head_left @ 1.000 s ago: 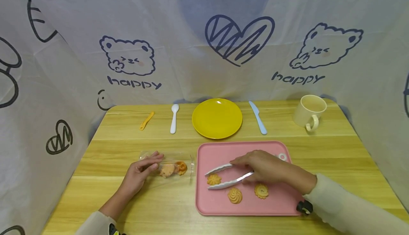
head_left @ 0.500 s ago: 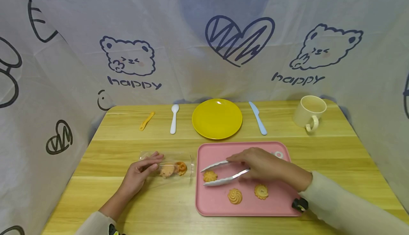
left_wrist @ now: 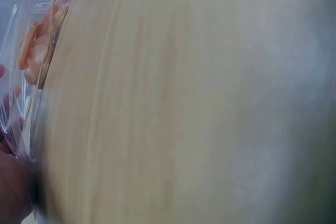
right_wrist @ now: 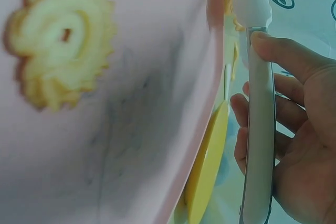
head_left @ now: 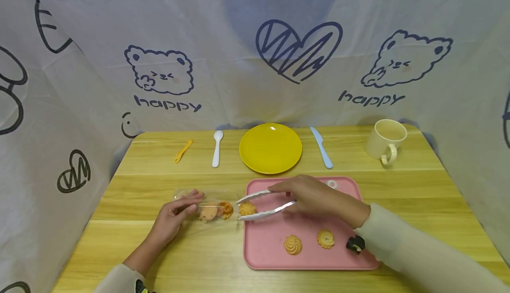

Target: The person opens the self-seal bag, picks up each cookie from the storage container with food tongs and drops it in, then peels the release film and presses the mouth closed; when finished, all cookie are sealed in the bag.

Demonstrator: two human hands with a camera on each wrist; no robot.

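My left hand (head_left: 171,217) holds a clear plastic package (head_left: 229,194) lying on the table, its thumb at the near side. Inside it are a pale round cookie (head_left: 208,213) and a browner ring-shaped cookie (head_left: 226,210). My right hand (head_left: 311,195) grips white-tipped metal tongs (head_left: 260,215). Between the tongs' tips, a golden cookie (head_left: 247,209) sits at the package's right end, over the tray's left rim. In the right wrist view, the thumb presses the tongs (right_wrist: 260,124) from one side, fingers behind. Only part of the left hand (left_wrist: 13,187) shows in the left wrist view.
The pink tray (head_left: 271,255) bears a swirled cookie (head_left: 293,244) and a scalloped cookie (head_left: 326,239). Along the back stand a small orange utensil (head_left: 183,151), a white spoon (head_left: 216,149), a yellow plate (head_left: 271,148), a light blue knife (head_left: 322,148) and a cream mug (head_left: 378,142).
My right hand has moved left and slightly away from me, carrying the golden cookie in the tongs from the tray to the package's end. My left hand has stayed in place.
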